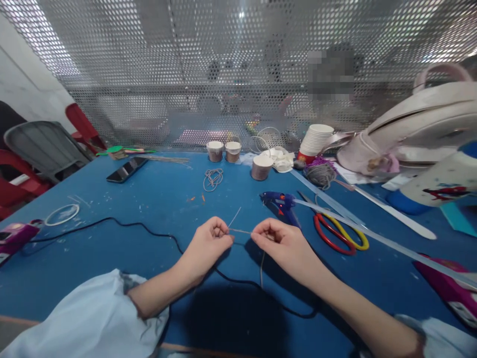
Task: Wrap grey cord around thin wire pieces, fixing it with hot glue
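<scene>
A short stretch of thin grey cord point(240, 230) runs between my two hands over the blue table point(149, 258). My left hand point(208, 243) is closed, pinching one end of the cord. A thin pale strand point(235, 216) sticks up at an angle from its fingertips; whether it belongs to the cord I cannot tell. My right hand point(285, 244) pinches the other side, and a loose length of cord point(261, 271) hangs below it. A blue glue gun point(280, 203) lies just beyond my right hand, near scissors point(337, 233) with red and yellow handles.
A black cable point(145, 229) crosses the table beneath my hands. Farther off lie a grey cord bundle point(213, 179), a phone point(126, 169), small cups point(262, 168) and a ball of grey yarn point(320, 175). A bottle point(436, 181) and pale bag point(413, 124) stand at right.
</scene>
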The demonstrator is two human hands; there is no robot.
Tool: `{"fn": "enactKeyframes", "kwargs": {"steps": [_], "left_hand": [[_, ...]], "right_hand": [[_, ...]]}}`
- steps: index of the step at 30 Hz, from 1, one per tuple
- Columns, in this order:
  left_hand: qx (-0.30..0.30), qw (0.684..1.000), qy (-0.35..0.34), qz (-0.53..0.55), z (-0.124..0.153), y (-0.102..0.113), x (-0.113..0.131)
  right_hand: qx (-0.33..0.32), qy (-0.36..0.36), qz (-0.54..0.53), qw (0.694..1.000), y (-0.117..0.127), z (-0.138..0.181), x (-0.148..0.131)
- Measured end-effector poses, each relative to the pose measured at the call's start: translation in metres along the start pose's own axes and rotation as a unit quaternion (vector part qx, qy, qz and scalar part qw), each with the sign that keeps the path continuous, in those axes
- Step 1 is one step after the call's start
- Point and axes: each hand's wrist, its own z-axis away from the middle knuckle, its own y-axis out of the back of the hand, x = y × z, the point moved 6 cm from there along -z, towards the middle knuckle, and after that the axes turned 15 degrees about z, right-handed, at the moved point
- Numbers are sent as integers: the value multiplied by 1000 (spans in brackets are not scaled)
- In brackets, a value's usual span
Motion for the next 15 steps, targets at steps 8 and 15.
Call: {"fn": "enactKeyframes", "kwargs": {"steps": [8,15], "left_hand": [[11,1000,-10,23,-2,3,1],[5,999,-4,31,1,4,2]], "right_hand": [[10,-5,-4,1000,1,-3,6],[5,-9,-9,1000,-1,-5,11]]}}
